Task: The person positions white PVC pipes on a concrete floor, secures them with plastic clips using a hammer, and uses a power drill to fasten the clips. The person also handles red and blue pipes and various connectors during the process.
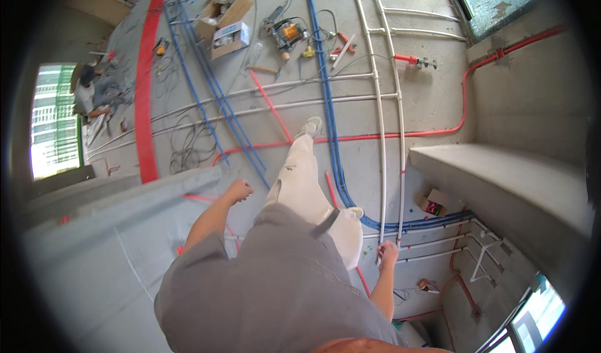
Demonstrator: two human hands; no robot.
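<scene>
My left hand (239, 191) hangs out to the left of my light trousers, its fingers loosely curled, and I see nothing in it. Low on the right, my right hand (388, 251) is closed in front of the white pipes (379, 165). A small dark bit shows at its fingers, too little to name, and I cannot tell whether the hand touches the pipe behind it. One foot is forward, by the red conduit (363, 137) and the bundle of blue conduits (330, 115) on the floor.
Ahead lie an orange-and-black power tool (289, 32), an open cardboard box (233, 8) and a loose red pipe (270, 105). A wide red strip (149, 90) crosses the left. Another person (94, 93) crouches by the far-left window. A small carton (433, 202) sits at right.
</scene>
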